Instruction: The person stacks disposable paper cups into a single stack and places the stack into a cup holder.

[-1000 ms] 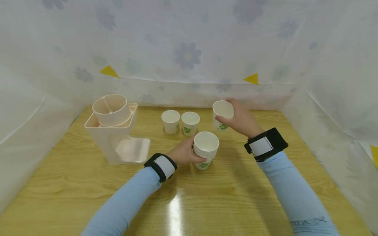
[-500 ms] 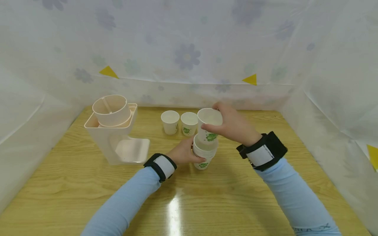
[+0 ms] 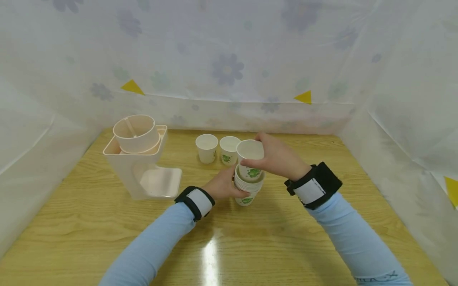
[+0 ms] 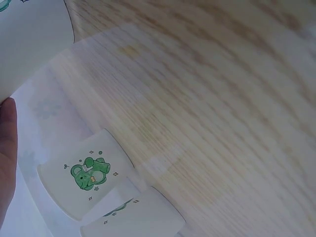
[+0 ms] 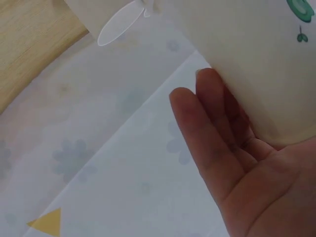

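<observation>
My left hand [image 3: 225, 184] grips a stack of nested paper cups [image 3: 246, 194] that stands on the table, fingers and thumb round its side. Above it, my right hand [image 3: 279, 157] holds a white paper cup [image 3: 250, 151] with a green print, its lower part inside the stack's mouth. In the right wrist view the fingers [image 5: 207, 133] lie along the wall of that held cup [image 5: 266, 64]. Just behind the stack stand two single paper cups, a left one [image 3: 206, 149] and a right one [image 3: 228, 151], both upright. The left wrist view shows their green bear print [image 4: 91, 173].
A cream plastic device [image 3: 137, 167] with a round funnel-like top and a flat foot stands at the left of the wooden table [image 3: 229, 246]. A white flowered curtain [image 3: 229, 87] closes the back and sides. Yellow triangles [image 3: 304, 97] are stuck on it.
My right hand has brought its cup leftward from the right side of the table, then lowered it into the stack's top. The left hand keeps its hold on the stack.
</observation>
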`<state>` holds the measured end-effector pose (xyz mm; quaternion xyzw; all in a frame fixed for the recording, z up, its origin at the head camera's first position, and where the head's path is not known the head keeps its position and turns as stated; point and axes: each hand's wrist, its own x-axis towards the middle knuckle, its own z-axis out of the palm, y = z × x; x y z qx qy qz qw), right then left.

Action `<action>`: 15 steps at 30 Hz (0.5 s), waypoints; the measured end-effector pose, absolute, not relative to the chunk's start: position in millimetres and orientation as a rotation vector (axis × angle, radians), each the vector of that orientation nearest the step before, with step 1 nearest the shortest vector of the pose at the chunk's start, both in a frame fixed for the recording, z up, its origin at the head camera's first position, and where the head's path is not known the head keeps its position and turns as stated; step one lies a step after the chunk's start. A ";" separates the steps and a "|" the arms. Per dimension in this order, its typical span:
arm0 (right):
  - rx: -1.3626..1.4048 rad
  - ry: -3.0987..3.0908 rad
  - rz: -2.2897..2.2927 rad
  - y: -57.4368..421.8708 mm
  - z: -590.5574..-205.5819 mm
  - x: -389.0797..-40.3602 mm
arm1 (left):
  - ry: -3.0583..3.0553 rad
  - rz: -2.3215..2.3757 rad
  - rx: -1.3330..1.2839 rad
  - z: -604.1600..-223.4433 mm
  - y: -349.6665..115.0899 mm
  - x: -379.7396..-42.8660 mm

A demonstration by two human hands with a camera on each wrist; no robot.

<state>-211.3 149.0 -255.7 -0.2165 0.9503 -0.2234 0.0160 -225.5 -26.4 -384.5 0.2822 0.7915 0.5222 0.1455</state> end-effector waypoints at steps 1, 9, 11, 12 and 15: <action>-0.671 2.954 -0.694 149.0 -255.8 -211.5 | 2.280 1.506 0.811 -384.5 -26.3 -225.5; -0.672 2.955 -0.693 147.0 -258.5 -213.4 | 2.296 1.487 0.803 -384.1 -26.7 -225.2; -0.673 2.952 -0.695 146.1 -260.4 -213.5 | 2.294 1.484 0.802 -383.8 -27.0 -225.0; -0.676 2.947 -0.702 145.5 -261.3 -213.3 | 2.295 1.482 0.803 -383.7 -27.2 -224.9; -0.670 2.927 -0.716 144.6 -264.2 -212.8 | 2.300 1.478 0.805 -383.8 -27.4 -224.8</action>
